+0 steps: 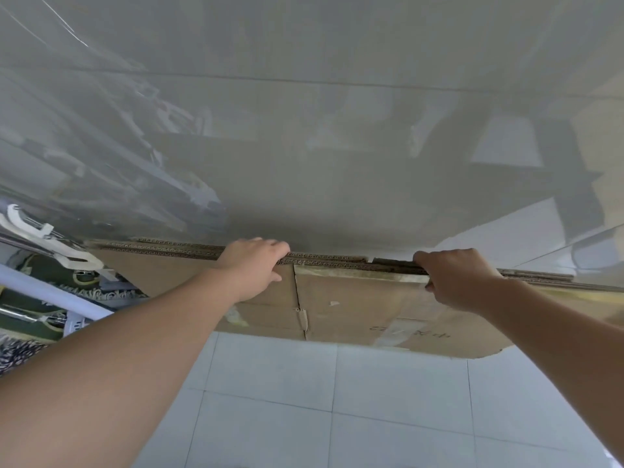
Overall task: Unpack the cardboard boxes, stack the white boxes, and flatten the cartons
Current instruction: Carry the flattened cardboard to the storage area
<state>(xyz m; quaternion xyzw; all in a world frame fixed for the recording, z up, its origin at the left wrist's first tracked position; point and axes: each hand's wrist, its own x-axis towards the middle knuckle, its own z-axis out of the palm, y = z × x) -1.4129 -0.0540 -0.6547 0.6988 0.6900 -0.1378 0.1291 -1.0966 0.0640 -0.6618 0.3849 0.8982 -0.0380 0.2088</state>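
White floor tiles (371, 417) below, frosted glass wall (304, 130) ahead, and the flattened cartons (354, 298) stand on edge against it. Left hand (251, 268) and right hand (456, 278) both curl over the top edge, gripping it; best keep the sheets squared together so none slips.

White floor tiles (388, 400) fill the lower view. Left of them lie white plastic brackets (40, 236), a white tube (50, 292) and a green patterned cloth (44, 275). Above the tiles stands a glossy grey panel (304, 130).

Flattened brown cartons (354, 298) stacked upright on edge, taped.
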